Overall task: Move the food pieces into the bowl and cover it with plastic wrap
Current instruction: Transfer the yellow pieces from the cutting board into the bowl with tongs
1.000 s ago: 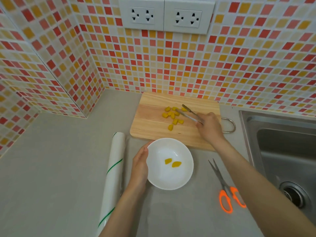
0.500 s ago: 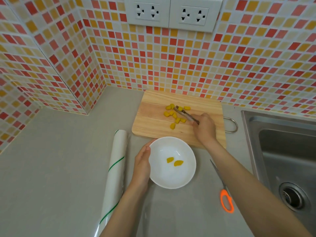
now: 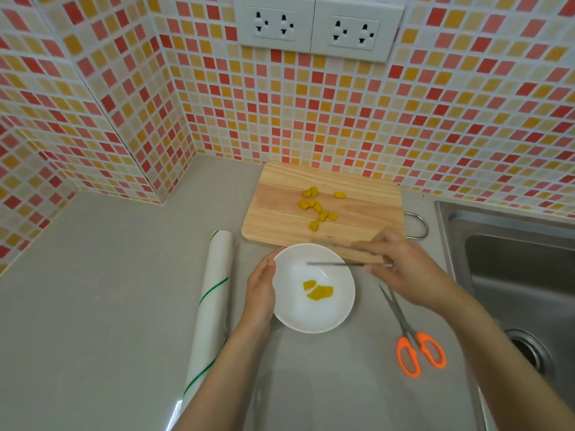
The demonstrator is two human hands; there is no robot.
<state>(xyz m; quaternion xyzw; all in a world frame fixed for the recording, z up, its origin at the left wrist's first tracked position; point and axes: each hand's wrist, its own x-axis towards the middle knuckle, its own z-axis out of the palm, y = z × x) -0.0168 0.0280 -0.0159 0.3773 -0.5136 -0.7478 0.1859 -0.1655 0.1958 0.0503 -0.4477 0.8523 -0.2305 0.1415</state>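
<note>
The white bowl (image 3: 313,288) stands on the grey counter (image 3: 93,306), in front of the wooden cutting board (image 3: 323,202). The left hand (image 3: 260,289) lies flat against the bowl's rim at 9 o'clock, with the fingers relaxed and not closed around it. The right hand (image 3: 404,269) grasps a pair of metal tongs (image 3: 337,255); their two arms are spread apart and their tips reach over the bowl at about 12 o'clock, with nothing seen between them. In the bowl lie yellow food pieces (image 3: 317,289), blurred, near its middle. More yellow pieces (image 3: 317,206) remain on the board. The roll of plastic wrap (image 3: 211,303) lies at 9 o'clock from the bowl, just beside the left hand. Orange-handled scissors (image 3: 410,334) lie at 4 o'clock from the bowl.
</note>
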